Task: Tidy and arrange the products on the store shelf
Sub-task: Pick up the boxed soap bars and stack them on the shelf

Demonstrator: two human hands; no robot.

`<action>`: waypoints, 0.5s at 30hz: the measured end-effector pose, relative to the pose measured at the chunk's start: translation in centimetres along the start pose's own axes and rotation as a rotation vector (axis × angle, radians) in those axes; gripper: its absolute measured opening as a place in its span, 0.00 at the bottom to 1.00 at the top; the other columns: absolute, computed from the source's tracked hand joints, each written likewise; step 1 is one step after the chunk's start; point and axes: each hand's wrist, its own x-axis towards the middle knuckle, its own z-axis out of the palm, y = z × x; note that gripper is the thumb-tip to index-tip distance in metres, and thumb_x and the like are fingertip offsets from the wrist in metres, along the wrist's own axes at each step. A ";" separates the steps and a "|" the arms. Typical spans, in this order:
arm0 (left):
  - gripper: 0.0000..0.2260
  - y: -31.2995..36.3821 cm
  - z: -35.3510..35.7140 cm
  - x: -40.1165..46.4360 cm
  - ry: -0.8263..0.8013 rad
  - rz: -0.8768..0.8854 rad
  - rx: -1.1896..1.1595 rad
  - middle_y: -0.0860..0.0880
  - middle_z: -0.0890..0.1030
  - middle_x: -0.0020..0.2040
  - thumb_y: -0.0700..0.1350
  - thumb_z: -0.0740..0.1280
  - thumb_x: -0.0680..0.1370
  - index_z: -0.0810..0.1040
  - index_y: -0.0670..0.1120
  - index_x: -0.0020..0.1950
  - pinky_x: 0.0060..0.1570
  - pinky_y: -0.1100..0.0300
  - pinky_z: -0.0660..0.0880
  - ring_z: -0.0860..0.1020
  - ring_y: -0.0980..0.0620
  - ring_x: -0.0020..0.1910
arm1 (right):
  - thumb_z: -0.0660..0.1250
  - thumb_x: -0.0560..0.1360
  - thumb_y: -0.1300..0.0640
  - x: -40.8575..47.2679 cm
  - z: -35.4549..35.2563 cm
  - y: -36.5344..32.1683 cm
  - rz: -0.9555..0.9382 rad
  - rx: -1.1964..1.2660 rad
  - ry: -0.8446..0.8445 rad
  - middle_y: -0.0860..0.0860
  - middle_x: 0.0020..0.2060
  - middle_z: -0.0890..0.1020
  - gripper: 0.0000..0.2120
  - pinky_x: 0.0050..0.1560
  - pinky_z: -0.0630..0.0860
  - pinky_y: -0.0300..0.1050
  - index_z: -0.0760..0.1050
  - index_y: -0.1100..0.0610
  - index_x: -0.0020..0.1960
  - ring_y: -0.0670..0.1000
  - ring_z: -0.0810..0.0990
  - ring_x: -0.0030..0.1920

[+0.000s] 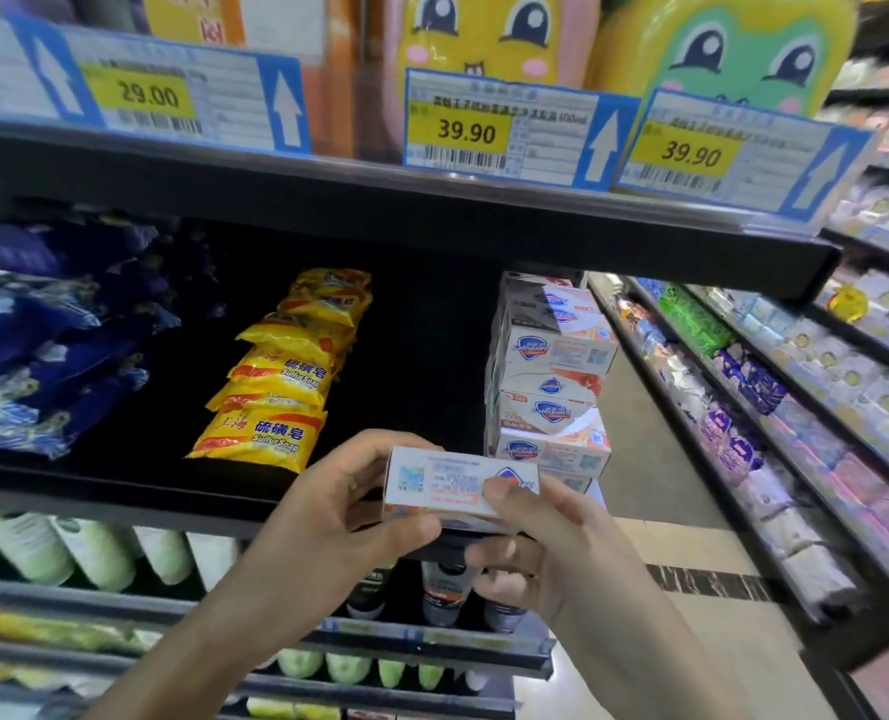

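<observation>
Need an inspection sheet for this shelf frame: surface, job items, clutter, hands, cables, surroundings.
Surface: black middle shelf, dark gap between the product rows.
Job's things: white Safeguard soap box held in front of the shelf edge; stack of Safeguard boxes at the shelf's right end, unevenly piled; yellow sulfur soap packs in a leaning row; blue packs at left.
Clutter: nothing seen.
Grippers: left hand and right hand both grip the soap box.
Cables: nothing seen.
Surroundings: price tags on the shelf above; white-green bottles below; aisle shelving at right.
</observation>
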 end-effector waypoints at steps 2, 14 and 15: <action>0.26 -0.3 -0.2 -0.2 0.010 -0.060 -0.024 0.55 0.82 0.65 0.47 0.80 0.73 0.77 0.62 0.68 0.60 0.65 0.78 0.79 0.55 0.67 | 0.78 0.67 0.52 0.3 0.0 0.3 -0.028 0.010 0.033 0.59 0.53 0.87 0.20 0.41 0.82 0.44 0.84 0.55 0.58 0.55 0.84 0.41; 0.19 1.5 -1.0 1.0 0.076 -0.570 -0.235 0.46 0.86 0.60 0.66 0.71 0.77 0.86 0.58 0.61 0.45 0.57 0.81 0.86 0.47 0.48 | 0.81 0.58 0.58 0.8 -0.4 1.4 -0.215 -0.080 0.006 0.53 0.55 0.86 0.29 0.48 0.82 0.43 0.81 0.45 0.57 0.56 0.86 0.56; 0.21 1.2 -1.1 1.4 0.057 -0.586 -0.215 0.47 0.87 0.59 0.70 0.71 0.73 0.86 0.59 0.59 0.45 0.57 0.81 0.87 0.47 0.49 | 0.81 0.59 0.59 0.7 -0.4 1.4 -0.229 -0.096 -0.001 0.53 0.55 0.86 0.29 0.46 0.82 0.42 0.80 0.44 0.57 0.56 0.86 0.55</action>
